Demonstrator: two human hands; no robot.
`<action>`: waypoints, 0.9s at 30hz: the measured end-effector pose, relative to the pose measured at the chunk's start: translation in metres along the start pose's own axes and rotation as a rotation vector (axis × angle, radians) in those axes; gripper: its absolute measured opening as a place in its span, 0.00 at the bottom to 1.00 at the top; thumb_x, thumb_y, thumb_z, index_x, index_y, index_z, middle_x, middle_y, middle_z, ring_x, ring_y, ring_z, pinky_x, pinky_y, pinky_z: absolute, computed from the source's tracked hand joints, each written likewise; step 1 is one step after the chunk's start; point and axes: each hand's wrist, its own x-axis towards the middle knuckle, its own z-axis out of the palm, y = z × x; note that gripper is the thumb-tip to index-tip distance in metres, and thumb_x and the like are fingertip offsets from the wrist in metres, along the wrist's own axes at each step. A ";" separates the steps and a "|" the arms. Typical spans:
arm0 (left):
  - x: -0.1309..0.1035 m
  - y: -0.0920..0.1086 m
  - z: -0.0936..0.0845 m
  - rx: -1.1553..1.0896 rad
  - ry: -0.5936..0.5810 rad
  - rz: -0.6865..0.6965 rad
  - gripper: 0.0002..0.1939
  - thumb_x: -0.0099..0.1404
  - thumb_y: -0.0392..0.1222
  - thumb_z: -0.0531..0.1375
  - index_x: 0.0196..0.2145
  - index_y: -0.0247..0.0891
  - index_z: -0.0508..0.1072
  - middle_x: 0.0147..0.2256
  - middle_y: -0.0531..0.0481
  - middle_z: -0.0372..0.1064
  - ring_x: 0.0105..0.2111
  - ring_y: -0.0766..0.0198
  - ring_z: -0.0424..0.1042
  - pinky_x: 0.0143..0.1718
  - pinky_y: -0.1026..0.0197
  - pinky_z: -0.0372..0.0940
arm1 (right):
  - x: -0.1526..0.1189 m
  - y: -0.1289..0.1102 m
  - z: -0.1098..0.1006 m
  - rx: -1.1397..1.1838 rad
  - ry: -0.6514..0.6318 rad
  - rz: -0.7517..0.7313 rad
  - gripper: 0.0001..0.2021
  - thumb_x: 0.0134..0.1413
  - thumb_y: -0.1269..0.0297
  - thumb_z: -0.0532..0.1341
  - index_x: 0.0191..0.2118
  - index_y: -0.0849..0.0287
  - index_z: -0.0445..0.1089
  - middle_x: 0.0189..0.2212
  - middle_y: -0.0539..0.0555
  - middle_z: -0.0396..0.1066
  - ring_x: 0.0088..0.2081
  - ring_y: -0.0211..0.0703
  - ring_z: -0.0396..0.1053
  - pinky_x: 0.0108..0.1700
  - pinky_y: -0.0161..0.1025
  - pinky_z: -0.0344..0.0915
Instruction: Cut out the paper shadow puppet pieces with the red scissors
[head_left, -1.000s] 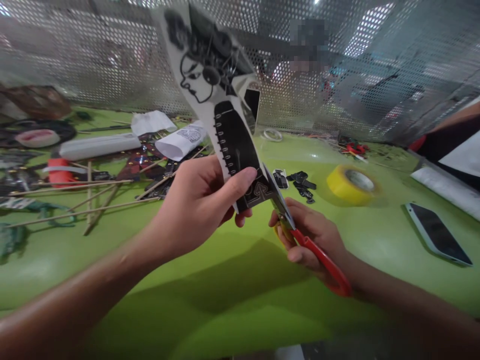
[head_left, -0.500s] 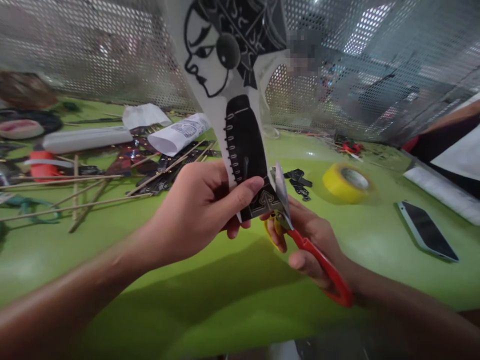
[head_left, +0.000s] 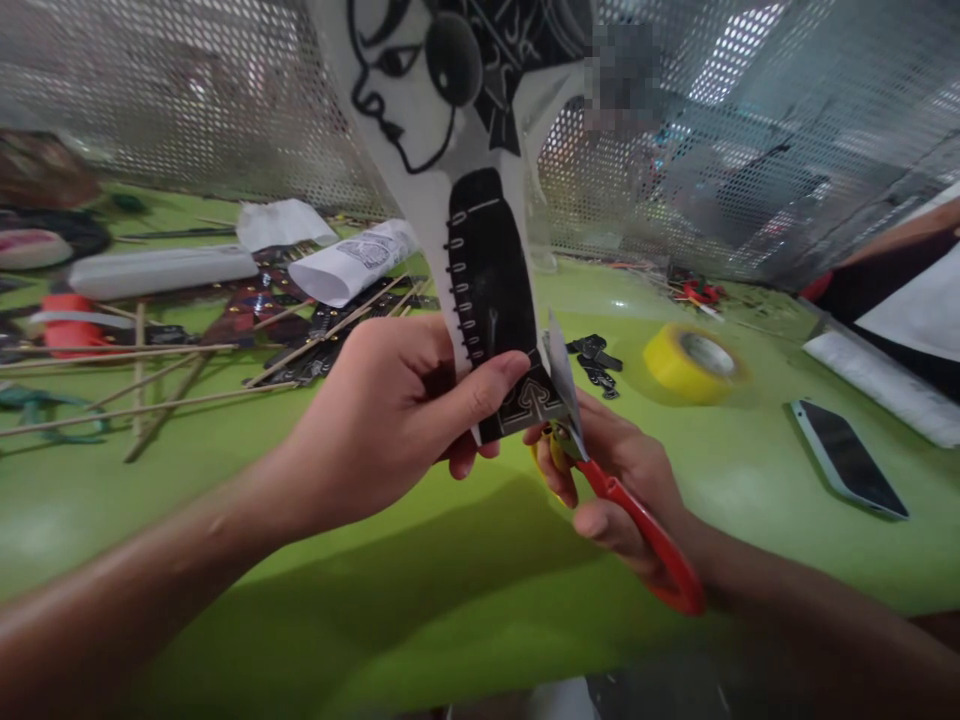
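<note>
My left hand [head_left: 405, 410] pinches the lower end of a printed paper cutout [head_left: 495, 270], thumb in front. The cutout stands upright, with a black-and-white face in profile above and a black patterned strip below. My right hand [head_left: 622, 470] has its fingers in the handles of scissors with one red and one yellow grip [head_left: 645, 530]. The scissor blades [head_left: 562, 375] are slightly apart at the right edge of the strip's lower end. Part of the yellow grip is hidden behind my fingers.
Thin sticks [head_left: 139, 375], paper rolls [head_left: 165, 270] and dark cut pieces lie on the green table [head_left: 420, 600] at left. Yellow tape [head_left: 690, 363], a phone [head_left: 851, 460] and small black cutouts [head_left: 598, 362] are at right. A mesh screen [head_left: 247, 100] stands behind; a person's arm [head_left: 911, 235] shows far right.
The upper part of the cutout has come a little closer and up in view. The background has shifted slightly left. Both hands keep their hold, and the scissors have barely moved.
</note>
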 end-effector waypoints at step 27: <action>0.001 0.001 0.001 -0.086 -0.012 -0.051 0.22 0.70 0.37 0.65 0.18 0.40 0.68 0.15 0.60 0.65 0.13 0.74 0.71 0.12 0.79 0.60 | 0.004 -0.004 0.001 -0.170 0.027 -0.062 0.33 0.57 0.25 0.70 0.39 0.56 0.80 0.28 0.49 0.64 0.32 0.44 0.64 0.30 0.40 0.61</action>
